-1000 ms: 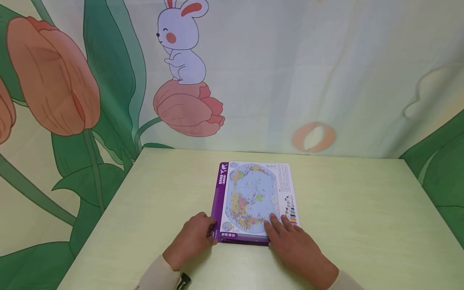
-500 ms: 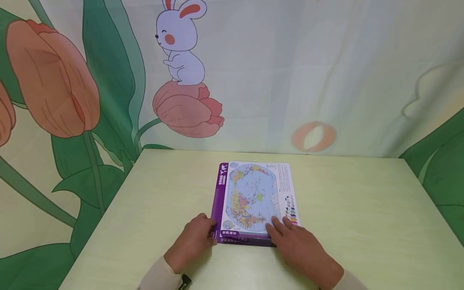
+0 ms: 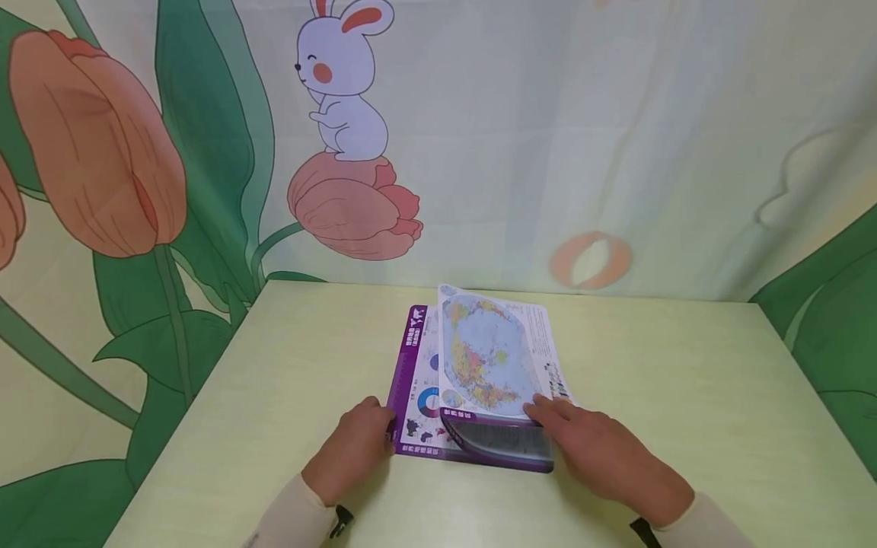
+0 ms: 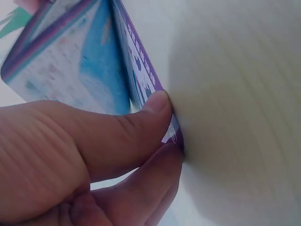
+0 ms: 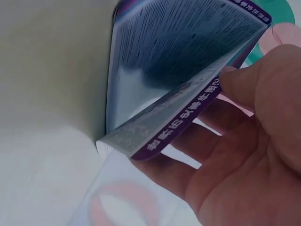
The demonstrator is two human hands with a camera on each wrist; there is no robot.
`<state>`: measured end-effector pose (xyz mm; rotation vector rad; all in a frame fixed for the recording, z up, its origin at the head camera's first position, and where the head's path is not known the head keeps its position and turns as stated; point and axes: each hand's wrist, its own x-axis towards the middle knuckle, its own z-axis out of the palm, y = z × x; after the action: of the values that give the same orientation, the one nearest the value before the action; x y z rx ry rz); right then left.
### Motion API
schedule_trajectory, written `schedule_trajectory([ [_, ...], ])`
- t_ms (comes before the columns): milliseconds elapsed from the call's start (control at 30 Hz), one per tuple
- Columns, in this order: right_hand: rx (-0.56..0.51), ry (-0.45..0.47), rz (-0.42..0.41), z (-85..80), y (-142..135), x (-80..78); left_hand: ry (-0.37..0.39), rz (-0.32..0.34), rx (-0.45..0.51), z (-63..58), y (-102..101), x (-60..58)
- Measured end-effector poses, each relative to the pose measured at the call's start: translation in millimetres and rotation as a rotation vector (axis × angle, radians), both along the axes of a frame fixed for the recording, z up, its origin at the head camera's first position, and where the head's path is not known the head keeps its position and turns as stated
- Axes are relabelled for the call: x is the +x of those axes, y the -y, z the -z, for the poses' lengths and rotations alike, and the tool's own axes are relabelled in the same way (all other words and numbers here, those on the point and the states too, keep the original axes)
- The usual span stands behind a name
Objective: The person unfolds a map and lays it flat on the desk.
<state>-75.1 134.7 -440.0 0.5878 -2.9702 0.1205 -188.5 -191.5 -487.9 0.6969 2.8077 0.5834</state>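
A folded world map (image 3: 489, 354) with purple borders lies on the table in the head view. Its upper panel, a blue-ocean map, is raised at an angle over a lower panel (image 3: 412, 432) with small pictures and a blue ring chart. My left hand (image 3: 352, 449) pinches the lower panel's near left corner between thumb and finger, as the left wrist view shows up close. With my right hand (image 3: 606, 453) I hold the lifted flap (image 5: 176, 120) by its purple edge, thumb on one face and fingers behind. Small dense print covers an inner face (image 5: 178, 40).
The pale yellow table (image 3: 274, 365) extends on both sides of the map. Behind its far edge hangs a curtain (image 3: 521, 152) printed with a rabbit, tulips and green leaves.
The upper panel has been lifted and shifted right, uncovering the lower panel's pictures. My right hand has moved right with it; my left hand stays at the corner, slightly further left.
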Motion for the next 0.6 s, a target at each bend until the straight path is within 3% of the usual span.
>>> schedule_trajectory([
  [333,-0.224,-0.142,-0.161,-13.0,-37.1,3.2,0.014,-0.039,0.002,4.1,22.3,-7.7],
  [600,-0.343,-0.198,-0.088,-12.7,-66.4,19.9,0.021,-0.078,-0.038,6.5,45.3,-13.9],
])
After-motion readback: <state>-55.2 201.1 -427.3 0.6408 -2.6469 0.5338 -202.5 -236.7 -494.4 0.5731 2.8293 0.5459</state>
